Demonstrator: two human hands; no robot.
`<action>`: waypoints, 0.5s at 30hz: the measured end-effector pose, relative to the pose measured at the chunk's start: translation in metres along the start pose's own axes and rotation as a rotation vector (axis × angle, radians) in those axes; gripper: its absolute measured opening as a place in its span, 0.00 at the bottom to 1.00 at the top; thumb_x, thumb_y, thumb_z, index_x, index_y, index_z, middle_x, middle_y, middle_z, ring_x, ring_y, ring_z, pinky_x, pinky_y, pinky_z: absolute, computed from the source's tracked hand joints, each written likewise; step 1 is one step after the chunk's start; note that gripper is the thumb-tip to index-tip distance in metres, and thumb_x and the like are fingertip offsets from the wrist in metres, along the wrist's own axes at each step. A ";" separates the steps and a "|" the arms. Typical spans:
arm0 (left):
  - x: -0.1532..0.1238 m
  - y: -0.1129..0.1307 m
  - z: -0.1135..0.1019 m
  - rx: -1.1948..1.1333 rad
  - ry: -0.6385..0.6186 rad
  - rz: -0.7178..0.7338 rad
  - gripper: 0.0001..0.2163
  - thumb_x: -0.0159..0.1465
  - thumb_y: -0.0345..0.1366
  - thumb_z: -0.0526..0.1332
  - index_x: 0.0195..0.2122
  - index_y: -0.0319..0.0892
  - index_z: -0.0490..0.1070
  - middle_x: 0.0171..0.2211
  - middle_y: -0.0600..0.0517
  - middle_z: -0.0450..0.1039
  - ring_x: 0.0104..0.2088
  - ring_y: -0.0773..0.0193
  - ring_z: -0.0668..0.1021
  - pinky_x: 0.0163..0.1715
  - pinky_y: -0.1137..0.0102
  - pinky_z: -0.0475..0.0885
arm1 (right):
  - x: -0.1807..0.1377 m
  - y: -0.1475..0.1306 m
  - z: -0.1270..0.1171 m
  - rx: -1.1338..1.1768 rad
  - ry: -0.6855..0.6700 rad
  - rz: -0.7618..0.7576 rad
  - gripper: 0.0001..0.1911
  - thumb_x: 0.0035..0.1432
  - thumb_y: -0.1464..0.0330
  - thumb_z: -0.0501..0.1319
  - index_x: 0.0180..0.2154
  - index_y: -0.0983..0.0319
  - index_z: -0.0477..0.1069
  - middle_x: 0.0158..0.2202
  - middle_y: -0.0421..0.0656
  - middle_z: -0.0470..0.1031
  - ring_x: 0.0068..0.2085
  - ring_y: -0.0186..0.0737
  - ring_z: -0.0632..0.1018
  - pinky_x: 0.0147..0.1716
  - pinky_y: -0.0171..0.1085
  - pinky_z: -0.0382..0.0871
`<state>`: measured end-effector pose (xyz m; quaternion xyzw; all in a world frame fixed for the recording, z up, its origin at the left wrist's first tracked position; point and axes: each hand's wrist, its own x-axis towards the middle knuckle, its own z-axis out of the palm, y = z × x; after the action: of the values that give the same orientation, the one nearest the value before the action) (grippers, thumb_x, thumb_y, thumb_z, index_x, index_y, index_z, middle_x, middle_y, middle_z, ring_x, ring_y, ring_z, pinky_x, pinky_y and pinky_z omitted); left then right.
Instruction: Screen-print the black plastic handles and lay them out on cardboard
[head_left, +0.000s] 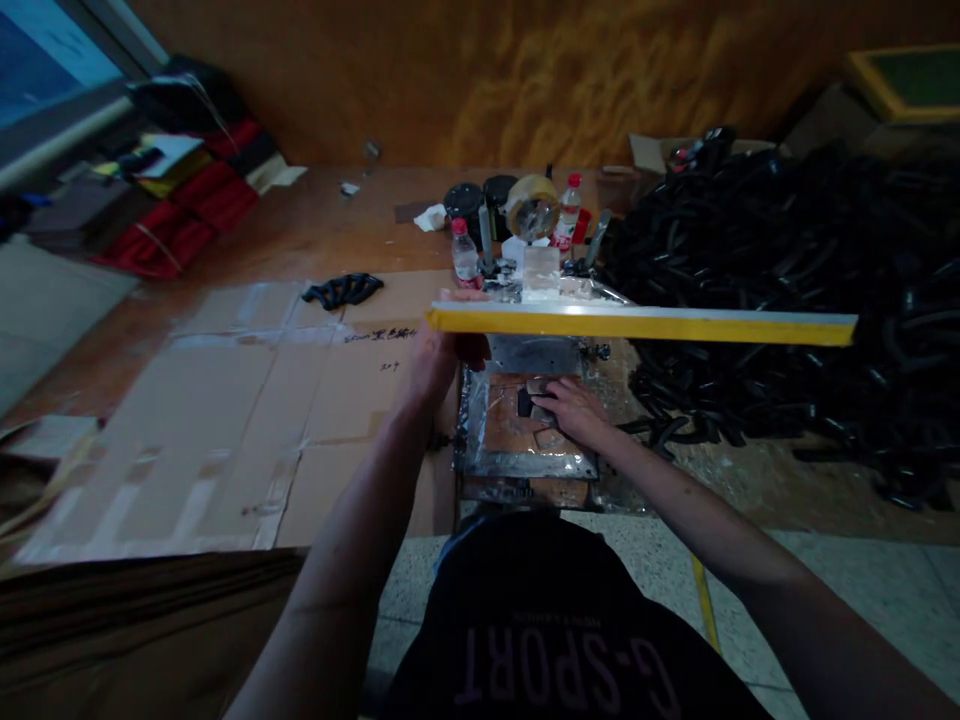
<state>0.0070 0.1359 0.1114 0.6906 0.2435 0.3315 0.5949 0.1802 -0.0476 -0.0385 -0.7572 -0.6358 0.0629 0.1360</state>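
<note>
My left hand (439, 350) is closed around the left end of a long flat frame (645, 323) with a yellow-taped front edge and a pale top edge. The frame is raised above a work board (502, 440), which has a taped, shiny border. On the board, my right hand (574, 408) has its fingertips at a small black piece (524, 403), apparently holding it down or gripping it. A greyish patch lies beside those fingers. Behind the frame are metal clamps (510, 268) and a clear block (541, 268).
A large heap of black strap-like pieces (750, 240) covers the right side. Flat cardboard (225, 400) lies at left with a small black bundle (343, 290) on it. Bottles (465, 250), a tape roll (532, 205) and dark jars (463, 203) stand behind. Red bundles (187, 215) sit far left.
</note>
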 end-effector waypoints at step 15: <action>-0.107 -0.160 0.011 0.263 -0.092 -0.488 0.30 0.66 0.46 0.56 0.68 0.42 0.56 0.25 0.57 0.64 0.24 0.68 0.67 0.27 0.73 0.63 | 0.073 -0.002 -0.069 -0.067 0.144 0.116 0.28 0.56 0.67 0.65 0.58 0.64 0.67 0.57 0.53 0.70 0.57 0.53 0.69 0.55 0.48 0.64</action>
<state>-0.0465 0.0784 -0.0644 0.6973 0.4160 0.1123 0.5728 0.2102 0.0156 0.0336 -0.7995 -0.5811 -0.0052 0.1521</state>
